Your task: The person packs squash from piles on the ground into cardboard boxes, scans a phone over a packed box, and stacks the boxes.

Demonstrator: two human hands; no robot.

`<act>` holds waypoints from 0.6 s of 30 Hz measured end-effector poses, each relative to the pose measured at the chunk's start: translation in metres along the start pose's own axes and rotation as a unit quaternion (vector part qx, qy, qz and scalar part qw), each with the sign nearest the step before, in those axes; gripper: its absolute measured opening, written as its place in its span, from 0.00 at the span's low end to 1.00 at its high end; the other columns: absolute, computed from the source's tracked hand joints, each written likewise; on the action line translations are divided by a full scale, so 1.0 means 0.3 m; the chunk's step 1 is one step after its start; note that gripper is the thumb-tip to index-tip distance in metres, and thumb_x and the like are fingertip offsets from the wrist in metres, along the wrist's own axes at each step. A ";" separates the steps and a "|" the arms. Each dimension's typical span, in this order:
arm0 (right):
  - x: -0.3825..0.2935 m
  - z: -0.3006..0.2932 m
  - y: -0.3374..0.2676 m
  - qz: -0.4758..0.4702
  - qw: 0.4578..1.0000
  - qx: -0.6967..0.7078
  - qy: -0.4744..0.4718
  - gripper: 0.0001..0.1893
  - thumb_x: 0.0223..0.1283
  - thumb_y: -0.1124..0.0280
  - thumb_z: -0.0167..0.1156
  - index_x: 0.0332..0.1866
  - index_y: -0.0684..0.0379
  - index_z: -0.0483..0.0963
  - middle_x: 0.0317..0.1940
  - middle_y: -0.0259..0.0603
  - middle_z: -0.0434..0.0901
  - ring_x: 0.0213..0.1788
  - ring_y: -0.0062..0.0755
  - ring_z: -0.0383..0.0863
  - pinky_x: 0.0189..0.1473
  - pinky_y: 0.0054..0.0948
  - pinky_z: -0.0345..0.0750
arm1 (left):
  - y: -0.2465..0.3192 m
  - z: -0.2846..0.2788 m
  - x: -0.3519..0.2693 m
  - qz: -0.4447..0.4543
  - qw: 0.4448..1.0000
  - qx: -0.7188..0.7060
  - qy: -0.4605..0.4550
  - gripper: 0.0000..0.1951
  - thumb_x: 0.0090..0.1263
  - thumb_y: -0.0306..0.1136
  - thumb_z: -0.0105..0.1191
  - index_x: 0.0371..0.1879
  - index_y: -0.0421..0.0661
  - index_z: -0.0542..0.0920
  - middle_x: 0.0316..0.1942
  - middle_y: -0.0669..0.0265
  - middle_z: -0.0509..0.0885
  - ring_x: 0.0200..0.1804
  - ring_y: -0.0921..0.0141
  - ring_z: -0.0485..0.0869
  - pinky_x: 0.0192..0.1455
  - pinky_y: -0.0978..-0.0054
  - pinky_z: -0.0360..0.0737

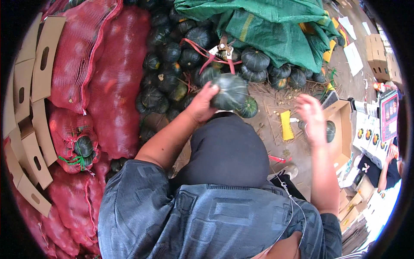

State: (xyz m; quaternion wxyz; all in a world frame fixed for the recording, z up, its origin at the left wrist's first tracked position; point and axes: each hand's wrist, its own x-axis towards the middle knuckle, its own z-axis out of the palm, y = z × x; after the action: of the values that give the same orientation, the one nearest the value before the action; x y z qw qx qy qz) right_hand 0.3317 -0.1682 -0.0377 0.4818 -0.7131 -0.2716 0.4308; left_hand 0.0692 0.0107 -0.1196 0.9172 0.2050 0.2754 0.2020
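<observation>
My left hand (202,103) grips a dark green kabocha squash (229,92), blurred by motion, above my covered knee. Just below that squash is a smaller green striped one (249,107). My right hand (311,118) is raised on the right, blurred, its fingers apart and nothing visible in them. Beside it stands an open cardboard box (343,129) with a dark squash (330,131) inside, partly hidden by my hand. Pruning shears (223,51) with red handles rest on the squash heap (168,64), next to loose red cord.
Red mesh sacks (118,84) and stacked flat cartons (48,58) line the left. A green woven sack (268,35) covers the heap's far side. Yellow mesh (286,125) lies on the littered floor. At far right are printed cartons (368,132), a digital scale (389,115) and another person (385,171).
</observation>
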 end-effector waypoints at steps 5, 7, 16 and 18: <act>0.046 0.237 -0.015 0.112 0.931 0.344 -0.056 0.29 0.52 0.68 0.59 0.60 0.58 0.59 0.52 0.40 0.69 0.53 0.33 0.69 0.56 0.34 0.67 | -0.030 0.134 0.054 0.007 0.933 0.328 -0.145 0.20 0.69 0.41 0.43 0.55 0.43 0.66 0.47 0.67 0.72 0.48 0.74 0.71 0.50 0.74 0.69; 0.030 0.193 0.020 0.102 0.920 0.378 -0.023 0.27 0.53 0.67 0.58 0.58 0.60 0.60 0.52 0.40 0.69 0.55 0.34 0.69 0.58 0.35 0.67 | -0.053 -0.020 0.039 0.036 0.894 0.444 -0.043 0.15 0.69 0.38 0.44 0.47 0.41 0.72 0.41 0.67 0.76 0.44 0.74 0.73 0.48 0.75 0.70; -0.213 -0.613 0.310 0.031 0.812 0.145 0.565 0.28 0.47 0.61 0.66 0.51 0.62 0.63 0.45 0.46 0.71 0.40 0.44 0.78 0.32 0.40 0.81 | -0.035 -0.433 -0.172 0.064 0.683 0.706 0.174 0.11 0.61 0.34 0.52 0.39 0.44 0.73 0.39 0.58 0.74 0.43 0.57 0.74 0.46 0.65 0.71; -0.253 -0.633 0.373 0.112 0.811 0.051 0.572 0.30 0.48 0.58 0.65 0.53 0.58 0.61 0.45 0.45 0.72 0.39 0.39 0.78 0.30 0.37 0.80 | -0.024 -0.437 -0.184 0.045 0.673 0.716 0.178 0.11 0.60 0.34 0.52 0.39 0.44 0.73 0.39 0.58 0.74 0.44 0.56 0.74 0.46 0.64 0.71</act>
State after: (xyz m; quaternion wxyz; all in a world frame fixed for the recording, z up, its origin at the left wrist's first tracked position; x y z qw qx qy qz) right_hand 0.4586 -0.3585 -0.0826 0.5346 -0.8303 0.1572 0.0090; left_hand -0.0482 0.0127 -0.1999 0.4125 0.7717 0.4838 0.0165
